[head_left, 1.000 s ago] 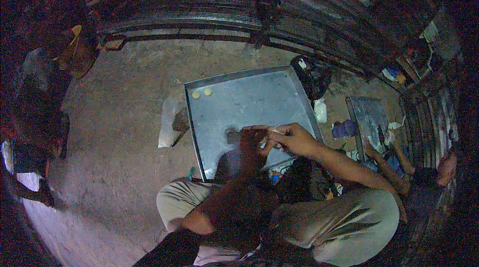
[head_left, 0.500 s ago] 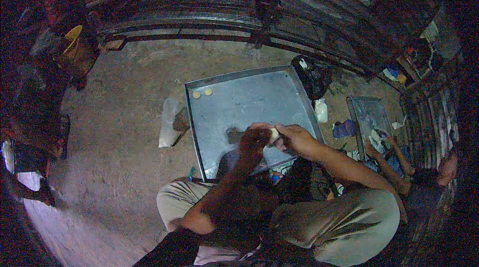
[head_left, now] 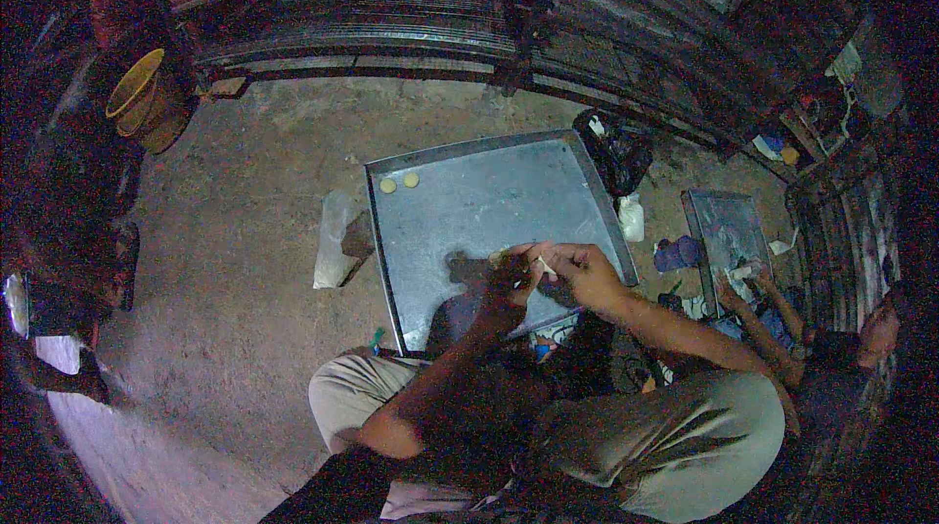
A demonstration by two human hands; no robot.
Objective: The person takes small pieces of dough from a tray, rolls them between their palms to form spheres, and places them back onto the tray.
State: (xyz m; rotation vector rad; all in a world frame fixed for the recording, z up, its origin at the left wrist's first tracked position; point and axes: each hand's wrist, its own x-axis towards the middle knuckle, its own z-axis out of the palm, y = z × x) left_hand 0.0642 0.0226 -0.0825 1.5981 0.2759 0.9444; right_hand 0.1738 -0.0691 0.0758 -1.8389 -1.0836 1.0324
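Over the near part of a large square metal tray (head_left: 499, 196), my left hand (head_left: 511, 277) and my right hand (head_left: 579, 270) meet. A small pale piece of dough (head_left: 546, 268) is pinched between them, and both hands have their fingers closed on it. Much of the piece is hidden by my fingers. Two round, flat, pale dough pieces (head_left: 388, 185) lie side by side in the tray's far left corner.
A plastic bag (head_left: 335, 240) lies on the floor left of the tray; a black bag (head_left: 618, 154) and a white pouch (head_left: 631, 219) sit right. Another person's hands (head_left: 736, 291) work over a smaller tray (head_left: 726, 226). Yellow buckets (head_left: 152, 103) stand far left, racks (head_left: 362, 10) behind.
My fingers have shifted around the dough, and it now shows as a smaller, pointed bit between them. The other person's hands have moved slightly; a person at far left has moved off the buckets.
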